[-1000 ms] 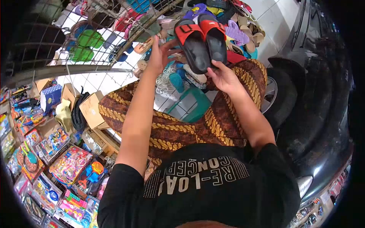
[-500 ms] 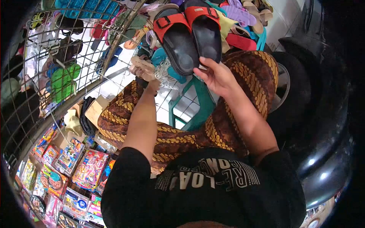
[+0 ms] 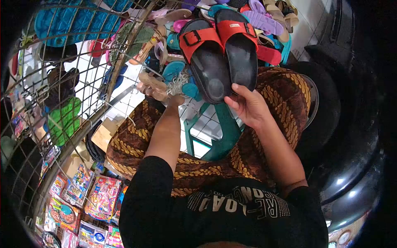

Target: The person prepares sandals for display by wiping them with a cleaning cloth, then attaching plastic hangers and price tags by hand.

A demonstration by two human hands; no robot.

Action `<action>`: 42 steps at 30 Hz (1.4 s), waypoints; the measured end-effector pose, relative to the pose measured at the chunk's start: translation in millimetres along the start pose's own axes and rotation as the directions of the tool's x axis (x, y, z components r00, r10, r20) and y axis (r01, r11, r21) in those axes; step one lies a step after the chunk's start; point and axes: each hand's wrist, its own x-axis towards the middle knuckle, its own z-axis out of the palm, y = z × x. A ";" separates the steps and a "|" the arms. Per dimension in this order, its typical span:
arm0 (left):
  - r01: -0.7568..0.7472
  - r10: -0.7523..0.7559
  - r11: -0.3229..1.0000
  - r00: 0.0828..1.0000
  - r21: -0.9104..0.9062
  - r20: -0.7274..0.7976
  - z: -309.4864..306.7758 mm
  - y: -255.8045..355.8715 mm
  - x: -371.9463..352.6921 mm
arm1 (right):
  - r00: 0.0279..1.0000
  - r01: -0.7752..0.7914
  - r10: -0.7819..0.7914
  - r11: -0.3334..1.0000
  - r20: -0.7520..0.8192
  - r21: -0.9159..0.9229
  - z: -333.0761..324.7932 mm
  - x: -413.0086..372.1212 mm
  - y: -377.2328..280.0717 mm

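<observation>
A pair of black sandals (image 3: pixel 211 70) with red buckled straps is held up in front of my knees, soles side by side. My right hand (image 3: pixel 249 108) pinches them at the heel end between thumb and fingers. Lower and to the left, my left hand (image 3: pixel 177 99) reaches down to a tangle of white string (image 3: pixel 178 84), its fingers mostly hidden. Teal sandals (image 3: pixel 190 90) lie around the string. Just left of that hand is a tan sandal (image 3: pixel 152 84).
A wire rack (image 3: pixel 93 89) stands close on the left, hung with footwear. Below it are packaged toys (image 3: pixel 103 197). Past my knees spreads a pile of sandals (image 3: pixel 264 22). A green plastic stool (image 3: pixel 223 132) shows between my legs; a shiny black surface (image 3: pixel 347 165) curves along the right.
The view has shifted, and the red-strapped sandals now appear lower and further right, still in my right hand. My left hand has moved right, closer to the white string.
</observation>
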 end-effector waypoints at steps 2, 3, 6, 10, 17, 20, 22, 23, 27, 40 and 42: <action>0.147 -0.152 0.983 0.988 -0.108 -0.040 3.8 3.6 -5.6 | 1.000 0.015 -0.015 1.000 0.006 -0.012 -2.1 2.2 1.3; 0.133 -0.173 0.975 0.958 -0.181 -0.230 28.7 -5.9 7.9 | 1.000 0.012 -0.012 1.000 -0.006 -0.016 -1.6 1.7 1.1; 0.002 -0.106 0.954 0.938 -0.299 -0.331 46.1 -23.5 21.7 | 1.000 0.012 -0.012 1.000 -0.016 -0.016 0.2 0.5 1.1; -0.080 -0.160 0.942 0.750 -0.327 -0.642 19.5 -1.7 -25.7 | 0.999 0.045 -0.044 0.999 0.004 -0.008 -4.2 6.3 2.3; -0.066 0.066 0.997 0.620 0.032 -0.781 -7.7 -54.3 -43.3 | 0.983 0.130 -0.130 0.991 0.128 0.015 -5.6 4.9 1.1; -0.177 0.046 0.978 0.703 -0.112 -0.709 -35.2 -47.0 -71.4 | 0.973 0.165 -0.169 0.986 0.156 0.038 -6.5 5.0 0.3; -0.270 -0.140 0.794 0.790 -0.544 -0.597 -71.9 -19.8 -128.5 | 0.970 0.127 -0.137 0.990 0.202 0.065 -10.3 7.3 -2.5; -0.289 -0.212 0.657 0.815 -0.697 -0.539 -90.8 -3.5 -161.1 | 0.967 0.105 -0.120 0.991 0.224 0.078 -11.8 6.7 -3.1; -0.440 -0.251 0.309 0.818 -0.843 -0.518 -138.1 65.8 -300.3 | 0.960 0.108 -0.111 0.994 0.256 0.025 -13.0 1.5 -3.8; -0.315 0.218 -0.892 0.331 -0.325 -0.918 -126.4 92.9 -354.4 | 0.933 0.033 0.008 0.994 0.359 -0.107 -33.8 -41.6 55.8; -0.278 0.152 -0.927 0.329 -0.250 -0.932 -122.8 84.9 -343.5 | 0.938 0.025 0.008 0.996 0.346 -0.091 -32.0 -48.3 61.7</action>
